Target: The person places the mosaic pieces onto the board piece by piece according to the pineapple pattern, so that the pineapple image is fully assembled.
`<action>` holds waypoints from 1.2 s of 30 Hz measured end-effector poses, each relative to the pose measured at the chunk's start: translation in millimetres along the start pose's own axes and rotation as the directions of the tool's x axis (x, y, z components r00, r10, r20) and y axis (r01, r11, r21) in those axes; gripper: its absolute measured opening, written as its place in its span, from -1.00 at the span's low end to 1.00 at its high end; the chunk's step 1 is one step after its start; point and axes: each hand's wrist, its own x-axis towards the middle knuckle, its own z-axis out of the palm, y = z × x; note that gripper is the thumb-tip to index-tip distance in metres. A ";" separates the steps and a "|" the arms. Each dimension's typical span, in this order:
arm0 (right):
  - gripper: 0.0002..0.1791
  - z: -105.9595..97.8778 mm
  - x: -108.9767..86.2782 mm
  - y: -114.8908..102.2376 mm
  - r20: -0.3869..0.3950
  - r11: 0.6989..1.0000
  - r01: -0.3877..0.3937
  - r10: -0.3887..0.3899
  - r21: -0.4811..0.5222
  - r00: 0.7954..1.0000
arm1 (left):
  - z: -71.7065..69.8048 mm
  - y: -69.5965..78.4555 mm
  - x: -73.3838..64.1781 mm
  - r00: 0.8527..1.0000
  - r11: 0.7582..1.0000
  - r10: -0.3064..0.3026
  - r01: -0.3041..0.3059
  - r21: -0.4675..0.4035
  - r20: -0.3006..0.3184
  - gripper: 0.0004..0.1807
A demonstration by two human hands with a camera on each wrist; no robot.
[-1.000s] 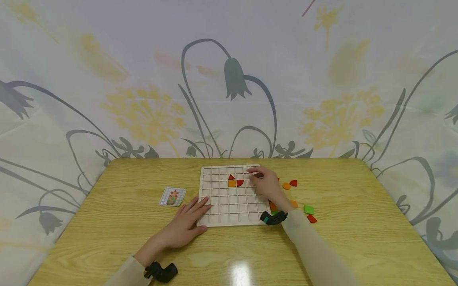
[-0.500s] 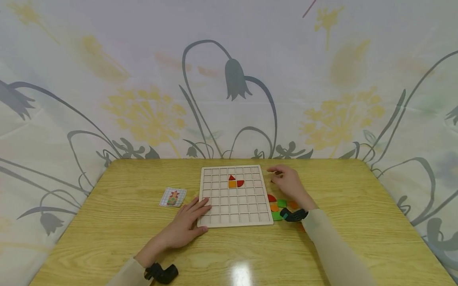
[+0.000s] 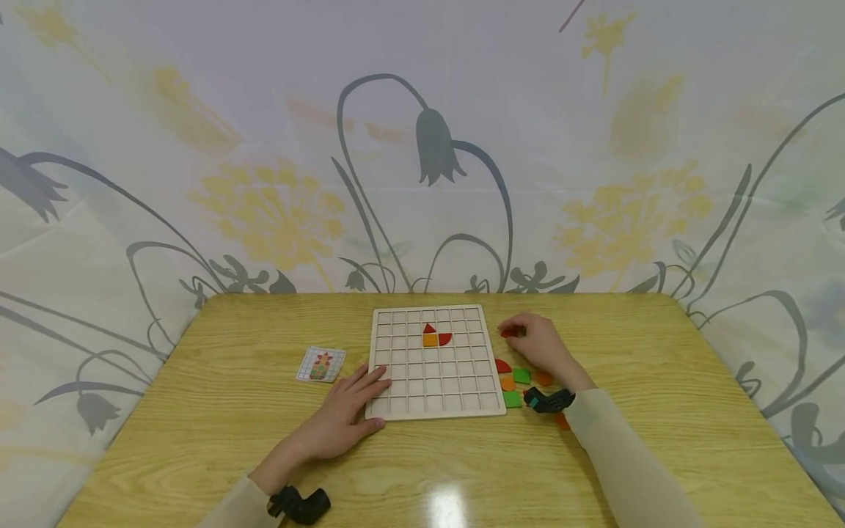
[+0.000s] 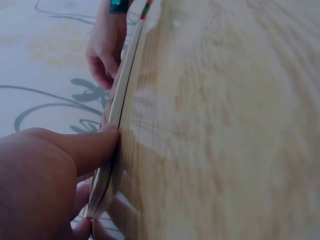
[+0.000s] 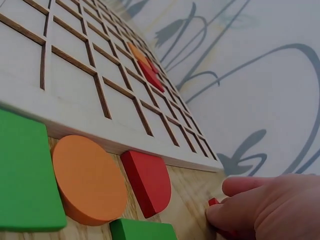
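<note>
A wooden grid board (image 3: 403,381) lies on the table, holding a red triangle (image 3: 429,328), an orange square tile (image 3: 430,340) and a red quarter-circle tile (image 3: 445,339). My left hand (image 3: 343,418) rests along the board's near left side, fingers extended over it, thumb at the front edge (image 4: 97,142). Just right of the board, my right hand (image 3: 543,345) pinches a small red tile (image 3: 508,333) low at the table. In the right wrist view only a corner of that red tile (image 5: 213,202) shows between thumb and finger; its full shape is hidden.
Along the board's right edge lie a red rounded tile (image 5: 149,182), an orange disc (image 5: 90,180) and green tiles (image 5: 25,172), some partly under my right wrist. Left of the board is a pattern card (image 3: 320,364). A flower-printed cloth (image 3: 264,147) hangs behind the table.
My right hand has moved from over the board's upper right to the table beside it, and its fingers have closed on a red tile. The left hand has stayed in place.
</note>
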 end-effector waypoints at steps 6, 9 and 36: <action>-0.79 1.2 1.4 -1.3 -0.008 1.000 -0.011 0.011 0.008 1.000 | -0.6 0.9 -0.9 1.000 1.000 0.010 -0.010 0.006 0.001 -0.33; -0.80 1.4 1.4 -2.5 -0.018 1.000 -0.022 0.022 0.020 1.000 | -0.9 1.7 -1.3 1.000 1.000 0.009 -0.009 0.004 0.002 -0.33; -0.88 32.1 16.2 -46.6 -0.040 0.931 -0.105 0.127 0.350 0.991 | -0.1 1.7 -0.8 1.000 1.000 -0.010 0.010 -0.005 0.009 -0.34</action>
